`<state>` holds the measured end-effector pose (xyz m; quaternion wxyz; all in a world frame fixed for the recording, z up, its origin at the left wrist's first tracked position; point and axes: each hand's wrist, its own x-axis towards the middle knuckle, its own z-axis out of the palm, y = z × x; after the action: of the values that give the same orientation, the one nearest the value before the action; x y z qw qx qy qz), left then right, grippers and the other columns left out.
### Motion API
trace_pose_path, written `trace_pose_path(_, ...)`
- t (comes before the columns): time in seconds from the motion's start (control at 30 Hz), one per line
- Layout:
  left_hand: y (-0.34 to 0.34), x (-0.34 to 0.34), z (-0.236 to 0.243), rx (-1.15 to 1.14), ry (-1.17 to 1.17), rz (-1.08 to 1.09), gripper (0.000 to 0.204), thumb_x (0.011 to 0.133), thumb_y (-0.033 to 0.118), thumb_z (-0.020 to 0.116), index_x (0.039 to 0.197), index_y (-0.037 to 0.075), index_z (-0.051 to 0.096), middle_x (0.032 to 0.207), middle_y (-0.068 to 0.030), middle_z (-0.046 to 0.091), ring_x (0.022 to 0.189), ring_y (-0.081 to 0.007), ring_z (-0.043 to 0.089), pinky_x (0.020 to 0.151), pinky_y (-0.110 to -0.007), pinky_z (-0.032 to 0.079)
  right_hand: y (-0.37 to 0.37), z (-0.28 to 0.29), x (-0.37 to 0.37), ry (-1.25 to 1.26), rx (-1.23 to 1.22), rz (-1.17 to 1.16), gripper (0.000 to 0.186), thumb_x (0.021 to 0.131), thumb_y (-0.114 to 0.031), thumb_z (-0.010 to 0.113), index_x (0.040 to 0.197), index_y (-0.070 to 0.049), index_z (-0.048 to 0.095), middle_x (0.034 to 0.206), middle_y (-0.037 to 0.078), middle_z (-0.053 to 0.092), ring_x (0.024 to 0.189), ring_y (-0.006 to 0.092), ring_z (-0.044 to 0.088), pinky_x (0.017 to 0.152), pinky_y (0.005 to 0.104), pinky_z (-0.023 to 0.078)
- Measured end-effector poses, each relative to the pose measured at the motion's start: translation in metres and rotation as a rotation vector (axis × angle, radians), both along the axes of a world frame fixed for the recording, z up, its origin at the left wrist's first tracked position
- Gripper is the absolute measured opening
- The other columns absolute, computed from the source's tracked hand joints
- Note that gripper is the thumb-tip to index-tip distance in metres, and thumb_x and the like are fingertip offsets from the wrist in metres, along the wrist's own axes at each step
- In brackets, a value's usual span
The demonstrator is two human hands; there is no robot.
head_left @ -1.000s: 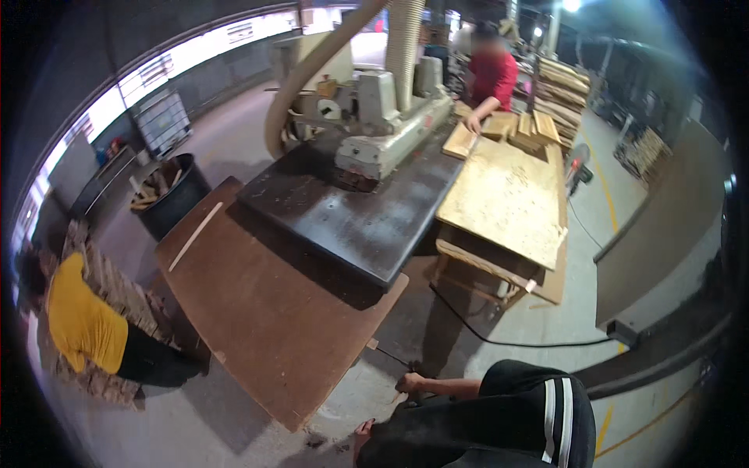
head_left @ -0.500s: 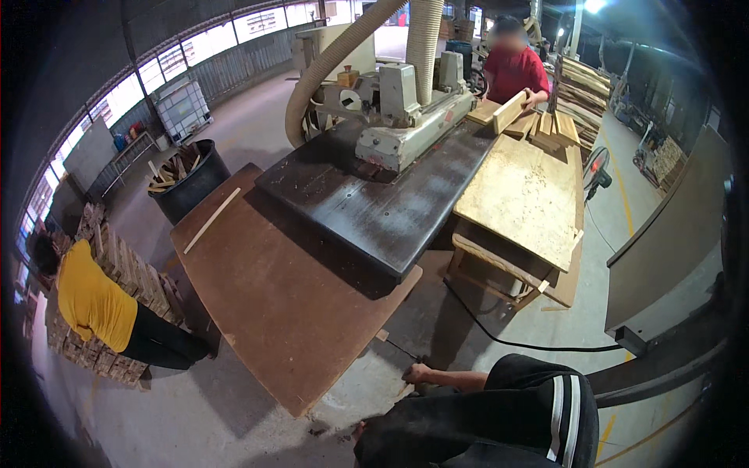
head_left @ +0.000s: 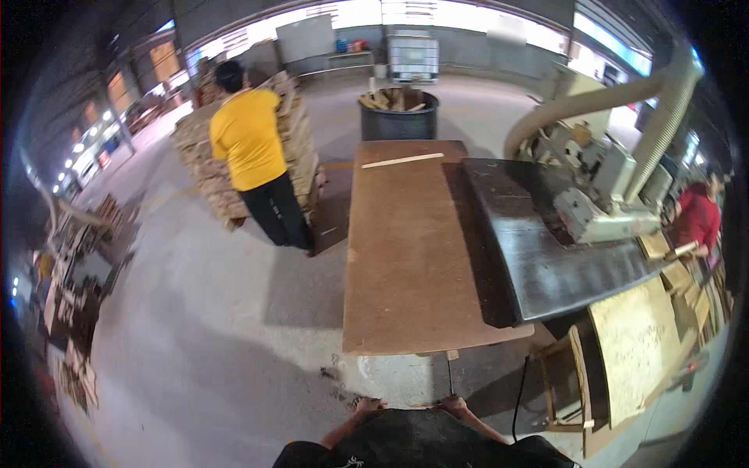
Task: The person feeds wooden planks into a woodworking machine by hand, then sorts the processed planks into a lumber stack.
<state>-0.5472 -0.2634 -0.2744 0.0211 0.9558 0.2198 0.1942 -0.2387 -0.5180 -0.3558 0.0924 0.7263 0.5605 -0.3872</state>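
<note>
My left hand (head_left: 367,405) and my right hand (head_left: 454,403) show only as knuckles at the bottom edge, above my black shirt (head_left: 421,441). Both are close to my body, just short of the near end of a long brown board table (head_left: 413,249). A thin dark rod (head_left: 450,376) runs from the table's near edge down to my right hand; whether the hand grips it is unclear. A pale wooden strip (head_left: 402,160) lies across the table's far end.
A dark machine bed (head_left: 538,257) with a grey machine (head_left: 601,207) and a pale duct (head_left: 624,93) adjoins the table's right side. A plywood sheet (head_left: 636,343) and a cable (head_left: 518,394) sit lower right. A person in yellow (head_left: 250,148) stands by stacked wood (head_left: 292,148); a black bin (head_left: 398,118) stands behind; a person in red (head_left: 698,218) is far right.
The view has swung around, so the brown table now runs straight away from me. The person in yellow, earlier crouched at lower left, now stands at upper left. My hands stay low near my body.
</note>
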Motion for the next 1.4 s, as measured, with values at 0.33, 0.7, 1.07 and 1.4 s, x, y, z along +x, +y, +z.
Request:
trace_pose_path(0.33, 0.023, -0.014, -0.016, -1.878, -0.447, 0.648, 0.051, 0.1, 0.052, 0.047, 0.124, 0.013, 0.069, 0.118, -0.0206, 0.07, 0.106, -0.0386, 0.068, 0.094, -0.051, 0.053, 0.03, 0.05, 0.006, 0.648, 0.129, -0.911, 0.031, 0.096, -0.031, 0.068, 0.122, -0.014, 0.069, 0.108, 0.005, 0.071, 0.094, 0.0201, 0.069, 0.08, 0.0397, 0.055)
trace_pose_path(0.7, -0.014, -0.002, 0.025, -0.885, 0.345, 0.468, 0.054, 0.087, 0.068, 0.058, 0.123, 0.029, 0.068, 0.111, -0.0109, 0.069, 0.122, -0.0286, 0.056, 0.107, -0.048, 0.038, 0.037, 0.006, 0.019, 0.011, -0.125, -0.164, 0.044, 0.099, -0.045, 0.058, 0.132, -0.016, 0.065, 0.133, 0.005, 0.065, 0.122, 0.0218, 0.061, 0.103, 0.0398, 0.047)
trace_pose_path(1.07, -0.004, 0.002, -0.021, -1.49, 0.157, 0.733, 0.063, 0.09, 0.066, 0.055, 0.08, 0.008, 0.077, 0.092, -0.0116, 0.076, 0.096, -0.0353, 0.07, 0.093, -0.051, 0.046, 0.136, 0.137, 0.017, 0.626, 0.393, -0.085, 0.045, 0.095, -0.051, 0.059, 0.119, -0.014, 0.069, 0.1, 0.012, 0.074, 0.083, 0.0238, 0.073, 0.072, 0.0425, 0.058)
trace_pose_path(1.4, -0.016, 0.005, 0.021, -1.724, -0.049, 0.804, 0.056, 0.093, 0.059, 0.057, 0.128, 0.015, 0.06, 0.116, -0.0087, 0.069, 0.101, -0.0249, 0.063, 0.097, -0.042, 0.041, 0.138, 0.129, -0.053, 1.094, 0.47, -0.166, 0.045, 0.095, -0.05, 0.059, 0.118, -0.012, 0.07, 0.102, 0.014, 0.074, 0.084, 0.0252, 0.073, 0.075, 0.0423, 0.057)
